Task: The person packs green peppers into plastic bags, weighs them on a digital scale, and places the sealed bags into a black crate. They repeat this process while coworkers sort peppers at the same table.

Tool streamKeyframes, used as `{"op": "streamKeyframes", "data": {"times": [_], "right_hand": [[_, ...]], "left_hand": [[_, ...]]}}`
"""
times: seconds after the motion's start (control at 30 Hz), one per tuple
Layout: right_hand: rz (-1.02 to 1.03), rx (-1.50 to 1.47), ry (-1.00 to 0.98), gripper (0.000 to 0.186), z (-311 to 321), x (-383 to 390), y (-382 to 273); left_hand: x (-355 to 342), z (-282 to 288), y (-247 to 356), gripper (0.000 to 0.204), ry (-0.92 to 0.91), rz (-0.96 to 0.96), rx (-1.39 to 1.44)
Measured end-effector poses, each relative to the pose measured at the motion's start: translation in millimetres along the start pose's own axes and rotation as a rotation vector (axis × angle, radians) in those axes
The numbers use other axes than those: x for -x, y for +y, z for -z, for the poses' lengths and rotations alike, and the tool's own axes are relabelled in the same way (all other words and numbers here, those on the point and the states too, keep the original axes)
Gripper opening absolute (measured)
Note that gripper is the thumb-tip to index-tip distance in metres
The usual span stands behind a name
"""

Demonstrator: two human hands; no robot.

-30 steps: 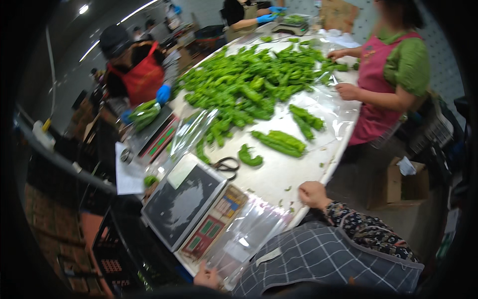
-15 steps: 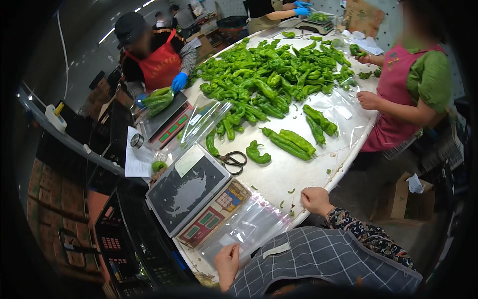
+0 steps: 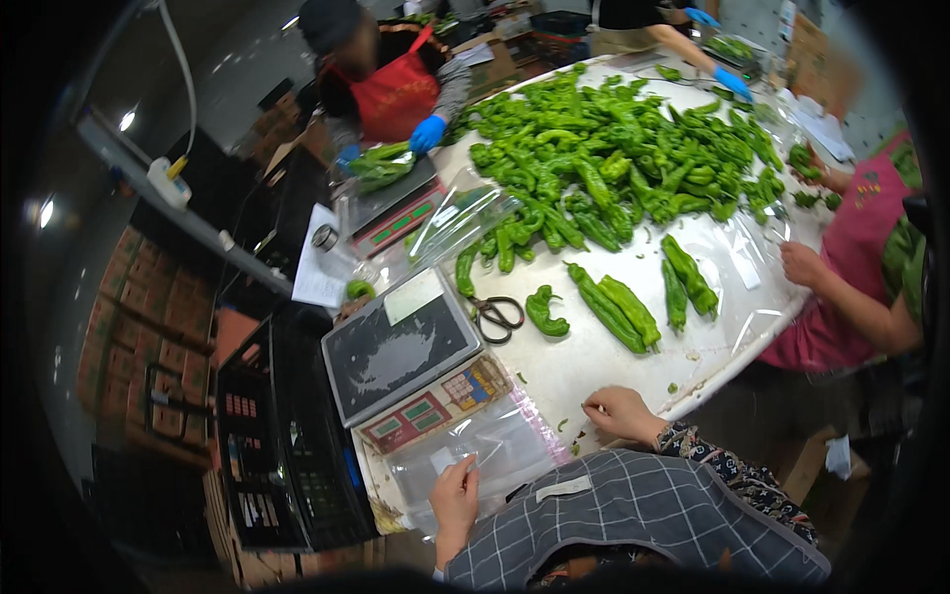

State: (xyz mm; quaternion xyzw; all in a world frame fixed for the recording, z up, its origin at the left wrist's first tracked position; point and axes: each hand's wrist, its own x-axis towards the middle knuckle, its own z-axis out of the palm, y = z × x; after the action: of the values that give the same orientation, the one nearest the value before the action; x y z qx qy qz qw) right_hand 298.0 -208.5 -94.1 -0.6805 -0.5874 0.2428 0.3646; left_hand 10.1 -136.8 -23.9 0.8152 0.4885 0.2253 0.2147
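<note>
My left hand [image 3: 457, 495], fingers curled together, is over the stack of clear plastic bags [image 3: 505, 431] beside the scale [image 3: 401, 351]; whether it grips anything is unclear. My right hand [image 3: 618, 414] is at the near table edge, fingers bent and drawn together, their contents hidden. Beyond lie a curved green pepper [image 3: 544, 312], two long peppers [image 3: 614, 312], another pair [image 3: 693, 282] and black scissors [image 3: 498, 319] by the scale. A big pile of green peppers [image 3: 623, 168] covers the far part of the white table [image 3: 722, 346].
A red-aproned co-worker [image 3: 381, 99] in blue gloves holds bagged peppers [image 3: 381, 168] over a second scale. A pink-aproned co-worker [image 3: 846, 272] is at the right; another [image 3: 673, 45] works at the far end. Black crates [image 3: 287, 436] and stacked cartons [image 3: 148, 327] stand left, below a metal rail [image 3: 208, 238].
The view has swung, shifting the table rightward. My left hand has risen onto the bags from the lower edge. At the far end, a blue-gloved hand has reached down toward the peppers.
</note>
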Motion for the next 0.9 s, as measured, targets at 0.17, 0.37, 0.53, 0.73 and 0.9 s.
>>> {"op": "streamKeyframes", "data": {"times": [0.17, 0.37, 0.53, 0.73, 0.9], "right_hand": [[0.325, 0.081, 0.020, 0.010, -4.3, -70.1, 9.1], [0.398, 0.092, -0.002, 0.027, -47.2, -154.4, 7.4], [0.504, 0.431, -0.146, 0.037, -39.1, -190.0, 26.8], [0.479, 0.305, 0.018, 0.033, -27.9, -201.5, 34.5], [0.576, 0.039, -0.045, 0.034, -50.6, -162.8, -4.9]], "left_hand": [[20.2, 12.1, 1.7, 0.017, 0.142, 0.151, -0.071], [61.0, 14.5, -8.8, 0.013, 0.344, 0.394, -0.055], [91.4, 15.0, -11.8, 0.022, 0.578, 0.454, -0.289], [105.4, 13.3, -12.6, 0.027, 0.770, 0.607, -0.261], [68.4, -4.7, -16.3, 0.031, 0.720, 0.484, -0.072]]}}
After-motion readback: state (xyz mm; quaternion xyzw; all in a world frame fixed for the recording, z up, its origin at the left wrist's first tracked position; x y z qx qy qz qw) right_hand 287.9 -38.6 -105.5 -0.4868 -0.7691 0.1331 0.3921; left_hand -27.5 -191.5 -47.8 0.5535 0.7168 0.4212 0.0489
